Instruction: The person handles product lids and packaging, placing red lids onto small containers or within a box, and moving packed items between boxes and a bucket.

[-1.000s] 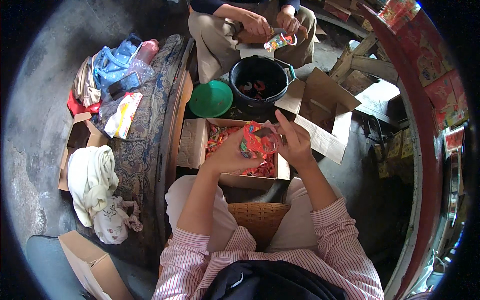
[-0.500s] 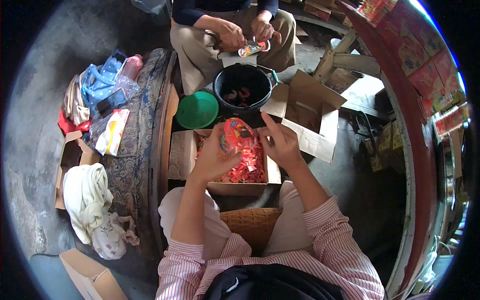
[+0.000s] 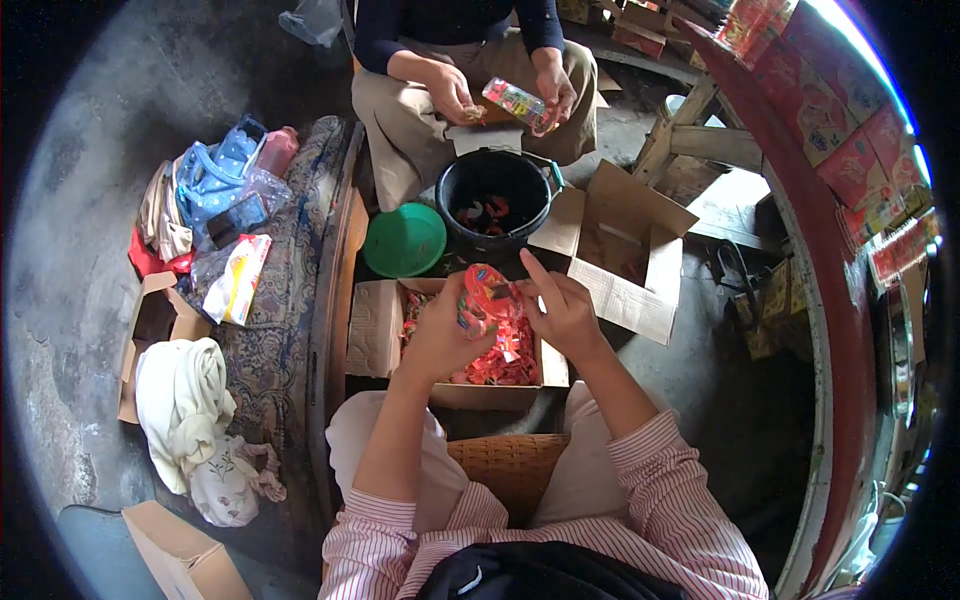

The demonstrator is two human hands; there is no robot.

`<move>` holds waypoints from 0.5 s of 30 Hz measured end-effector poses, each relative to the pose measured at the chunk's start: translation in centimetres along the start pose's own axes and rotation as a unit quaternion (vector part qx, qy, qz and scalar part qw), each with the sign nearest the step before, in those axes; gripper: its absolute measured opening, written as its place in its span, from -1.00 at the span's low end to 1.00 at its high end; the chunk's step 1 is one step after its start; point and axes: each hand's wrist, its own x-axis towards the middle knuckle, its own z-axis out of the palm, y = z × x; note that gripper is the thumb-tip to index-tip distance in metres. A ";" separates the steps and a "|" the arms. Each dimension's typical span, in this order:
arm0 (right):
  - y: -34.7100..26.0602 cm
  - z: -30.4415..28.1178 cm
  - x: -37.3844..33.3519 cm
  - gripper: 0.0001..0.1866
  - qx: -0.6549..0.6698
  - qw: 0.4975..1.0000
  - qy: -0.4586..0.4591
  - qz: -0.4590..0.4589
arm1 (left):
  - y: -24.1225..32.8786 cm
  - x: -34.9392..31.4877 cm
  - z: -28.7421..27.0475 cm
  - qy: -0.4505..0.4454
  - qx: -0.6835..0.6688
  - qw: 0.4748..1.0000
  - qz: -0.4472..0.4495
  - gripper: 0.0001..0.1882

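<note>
My left hand (image 3: 443, 335) grips a red printed package (image 3: 486, 288) above a cardboard box (image 3: 485, 399). At the package's right edge is my right hand (image 3: 566, 312), thumb and bent fingers drawn together, index finger pointing up. A small dark patch shows by its fingertips; whether it is a held thing or part of the package I cannot make out. Red shiny scraps (image 3: 503, 368) fill the box under both hands. Just beyond stands a black bucket (image 3: 447, 222) with some red pieces inside.
Opposite sits a person whose hands (image 3: 556, 88) hold a printed package (image 3: 515, 101). A green basin (image 3: 404, 240) is left of the bucket, an open carton (image 3: 622, 300) right. A patterned bench (image 3: 270, 350) runs along my left; a red-brown beam (image 3: 850, 400) stands at right.
The whole view has shifted slightly, so things sit lower. The package in my left hand is tilted more. Opposite, the person's hands have moved apart, with the package now in one.
</note>
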 end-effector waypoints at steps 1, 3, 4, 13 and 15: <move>0.0 -0.1 0.0 -0.37 0.001 1.000 0.005 -0.002 | 0.0 -0.1 0.1 -0.002 -0.006 1.000 0.005 -0.35; -0.1 -0.4 0.1 -0.36 0.002 1.000 0.004 -0.014 | -0.1 0.0 0.2 -0.014 -0.014 1.000 0.005 -0.35; 0.0 -0.3 0.0 -0.35 0.004 1.000 0.003 -0.015 | -0.1 0.0 0.1 -0.021 -0.020 1.000 0.004 -0.35; 0.2 0.0 -0.3 -0.33 0.020 0.999 0.021 -0.026 | -0.8 -0.3 0.2 -0.075 -0.094 0.993 -0.023 -0.31; 0.1 0.2 -0.3 -0.33 0.025 0.999 0.022 -0.029 | -1.1 -0.5 0.2 -0.087 -0.133 0.987 -0.036 -0.28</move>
